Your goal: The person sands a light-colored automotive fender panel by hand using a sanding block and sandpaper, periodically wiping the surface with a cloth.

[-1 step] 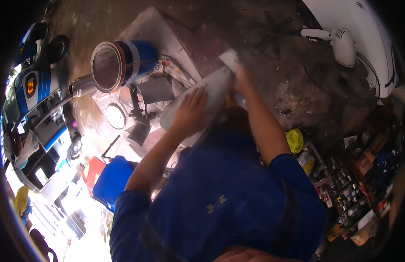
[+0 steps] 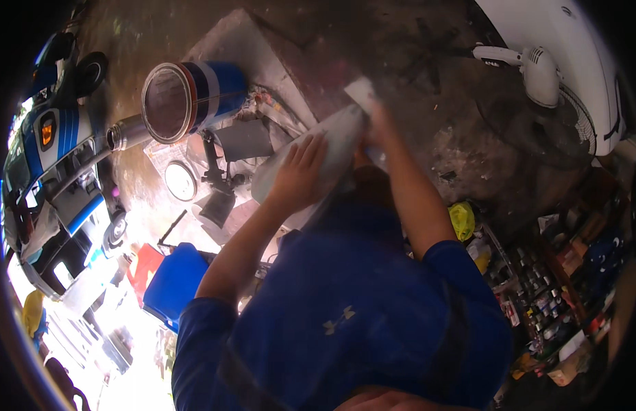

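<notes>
A smooth pale grey panel (image 2: pixel 342 133) with a rounded end lies tilted in front of me, across my lap. My left hand (image 2: pixel 301 168) rests on its left part, fingers stretched out and palm down. At the panel's far right edge is my right hand (image 2: pixel 381 127), smeared by motion, so its fingers do not show clearly. Touching or just beside that hand is a small whitish flat piece (image 2: pixel 361 92). Whether the right hand grips this piece, I cannot tell. The panel's near side is partly hidden by my left hand and body.
Left of the panel stand a blue striped drum (image 2: pixel 218 92), a metal cylinder (image 2: pixel 129 133), a round white lid (image 2: pixel 181 181) and dark grey parts (image 2: pixel 244 141). A blue container (image 2: pixel 175 284) is by my left elbow. A white fan (image 2: pixel 541 82) and crowded bottles (image 2: pixel 544 294) lie right.
</notes>
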